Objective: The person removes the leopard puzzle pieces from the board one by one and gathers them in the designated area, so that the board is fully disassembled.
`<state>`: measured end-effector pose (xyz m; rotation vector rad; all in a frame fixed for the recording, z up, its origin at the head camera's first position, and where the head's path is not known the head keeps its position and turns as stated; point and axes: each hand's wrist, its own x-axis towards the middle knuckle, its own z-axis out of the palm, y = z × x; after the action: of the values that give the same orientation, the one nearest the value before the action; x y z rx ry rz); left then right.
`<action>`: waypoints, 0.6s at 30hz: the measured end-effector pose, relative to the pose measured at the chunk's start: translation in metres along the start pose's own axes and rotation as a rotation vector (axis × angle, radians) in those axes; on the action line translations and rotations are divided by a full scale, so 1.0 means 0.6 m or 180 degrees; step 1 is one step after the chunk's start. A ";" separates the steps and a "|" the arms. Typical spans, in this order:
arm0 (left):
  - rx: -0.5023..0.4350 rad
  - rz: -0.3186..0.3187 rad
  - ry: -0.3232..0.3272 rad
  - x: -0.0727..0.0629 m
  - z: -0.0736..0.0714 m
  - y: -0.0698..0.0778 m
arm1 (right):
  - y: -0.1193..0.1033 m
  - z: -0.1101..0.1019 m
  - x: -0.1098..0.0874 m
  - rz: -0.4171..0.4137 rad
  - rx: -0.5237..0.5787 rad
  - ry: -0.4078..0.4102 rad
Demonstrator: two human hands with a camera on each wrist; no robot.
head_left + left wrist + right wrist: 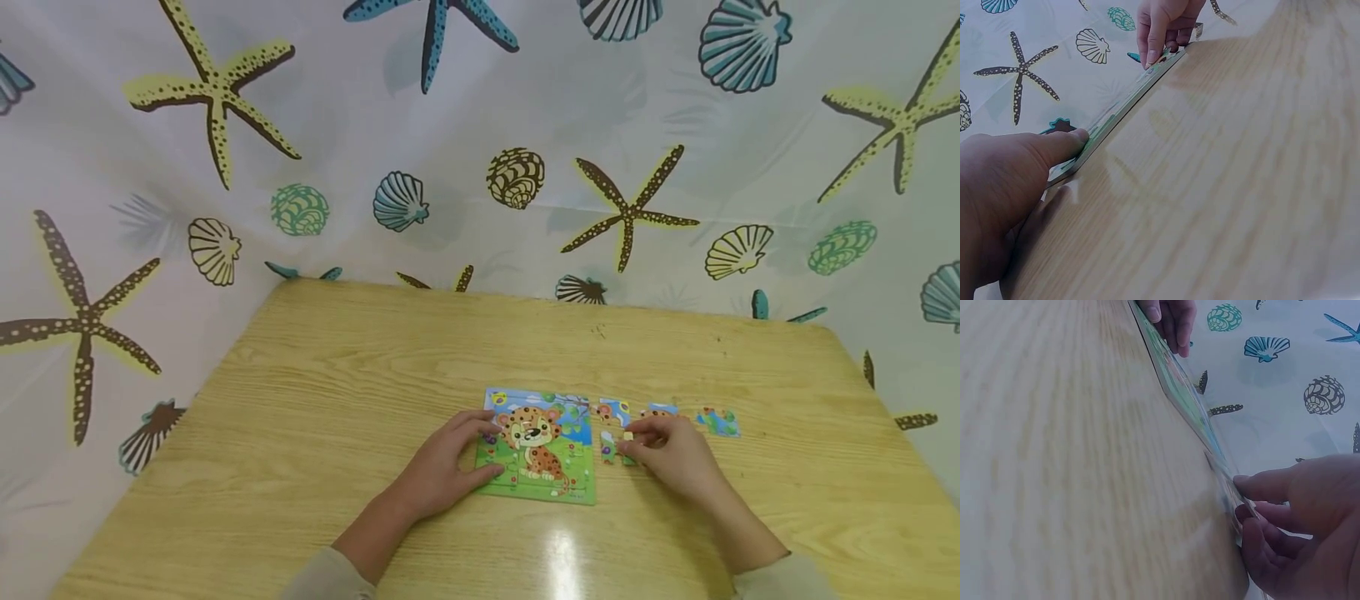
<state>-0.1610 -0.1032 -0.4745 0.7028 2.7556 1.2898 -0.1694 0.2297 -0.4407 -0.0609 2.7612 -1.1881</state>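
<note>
A square jigsaw puzzle board (542, 483) with a cartoon leopard cub on grass lies flat on the table. My left hand (450, 467) rests on its left side, thumb and fingertips touching the printed face; in the left wrist view the thumb lies over the board's edge. To the right of the board, my right hand (678, 458) pinches a small puzzle piece (627, 459) between thumb and fingers, partly hidden by them. Loose pieces lie about that hand: one with an orange ear (615, 410), one with a purple flower (607, 447) and a green-and-blue one (720, 422).
Another loose piece (663, 410) lies just beyond the right hand, partly covered by it. The wooden table (360, 358) runs back to a white cloth (465, 242) printed with starfish and shells, which hangs behind and at both sides.
</note>
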 end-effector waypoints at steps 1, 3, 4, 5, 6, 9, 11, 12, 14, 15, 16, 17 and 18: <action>-0.0001 -0.0010 -0.0008 -0.001 0.000 0.000 | -0.002 0.002 0.000 -0.0001 -0.0019 0.0014; 0.0012 -0.0009 -0.0004 -0.002 0.000 0.000 | -0.007 0.006 -0.001 0.0012 -0.0057 0.0043; 0.0022 -0.0007 0.0003 -0.002 -0.001 0.000 | -0.010 0.008 -0.003 0.0021 -0.0098 0.0069; 0.0029 -0.0003 0.0010 -0.002 -0.001 0.000 | -0.013 0.009 -0.004 0.0041 -0.0153 0.0102; 0.0028 -0.0009 0.0007 -0.002 -0.002 0.001 | -0.015 0.011 -0.005 0.0070 -0.0215 0.0141; 0.0029 -0.0001 0.0008 -0.002 -0.002 0.001 | -0.021 0.016 -0.008 0.0140 -0.0311 0.0261; 0.0027 0.0008 0.0006 -0.002 -0.002 0.000 | -0.022 0.020 -0.010 0.0169 -0.0340 0.0335; 0.0018 0.0003 -0.0001 -0.002 -0.001 -0.001 | -0.023 0.022 -0.011 0.0174 -0.0354 0.0365; 0.0015 0.0011 0.0002 -0.003 -0.001 -0.002 | -0.023 0.026 -0.013 0.0173 -0.0373 0.0412; 0.0014 0.0006 0.0001 -0.003 0.000 -0.003 | -0.023 0.028 -0.014 0.0171 -0.0381 0.0425; 0.0017 0.0018 0.0011 -0.003 0.000 -0.003 | -0.022 0.029 -0.015 0.0175 -0.0382 0.0430; 0.0018 0.0037 0.0017 -0.003 0.000 -0.004 | -0.022 0.030 -0.015 0.0176 -0.0383 0.0436; 0.0013 0.0044 0.0017 -0.003 0.000 -0.005 | -0.022 0.031 -0.016 0.0182 -0.0388 0.0442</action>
<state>-0.1603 -0.1054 -0.4769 0.7212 2.7634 1.2909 -0.1574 0.2078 -0.4428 0.0912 2.9316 -1.0469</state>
